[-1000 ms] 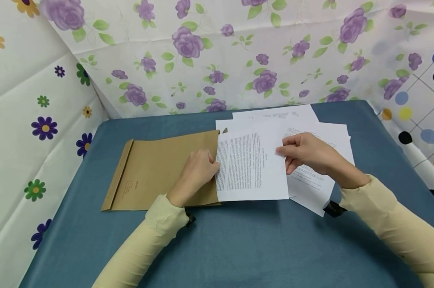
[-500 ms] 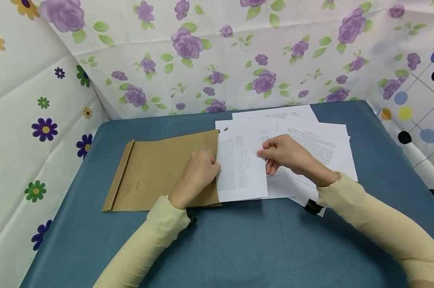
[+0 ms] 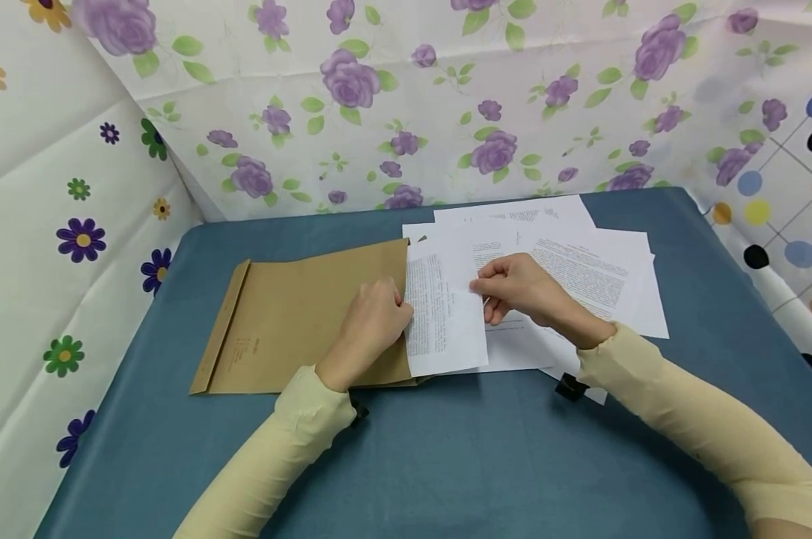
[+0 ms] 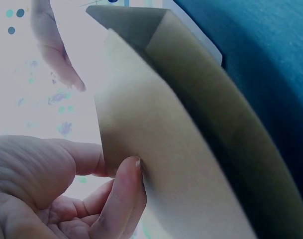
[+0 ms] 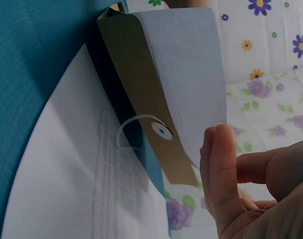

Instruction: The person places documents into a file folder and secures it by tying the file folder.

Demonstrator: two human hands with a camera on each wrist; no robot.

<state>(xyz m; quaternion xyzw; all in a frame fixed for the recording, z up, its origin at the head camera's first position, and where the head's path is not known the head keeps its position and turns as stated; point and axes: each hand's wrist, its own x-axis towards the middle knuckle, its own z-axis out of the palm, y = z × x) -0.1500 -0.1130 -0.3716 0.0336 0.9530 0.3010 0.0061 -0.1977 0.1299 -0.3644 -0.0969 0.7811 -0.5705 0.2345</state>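
A brown paper envelope (image 3: 298, 314) lies at the left of centre, its right-hand mouth raised off the table. My left hand (image 3: 372, 318) pinches the upper layer of that mouth between thumb and fingers. The left wrist view shows a gap between the envelope's (image 4: 141, 109) two layers. A printed sheet of paper (image 3: 442, 337) sits partly inside the mouth, its left part hidden by the envelope. Its outer right edge is pinched by my right hand (image 3: 520, 288). In the right wrist view, the sheet (image 5: 191, 64) stands above a flap with a white button (image 5: 161, 130) and a loose string.
Several other printed sheets (image 3: 581, 269) lie spread and overlapping to the right and behind, partly under my right hand. Blue cloth (image 3: 446, 464) covers the table. Flowered sheeting (image 3: 432, 112) hangs at the back and sides.
My right hand has moved left with the sheet, and less of the sheet shows outside the envelope. More of the papers beneath is uncovered. My left hand keeps its place.
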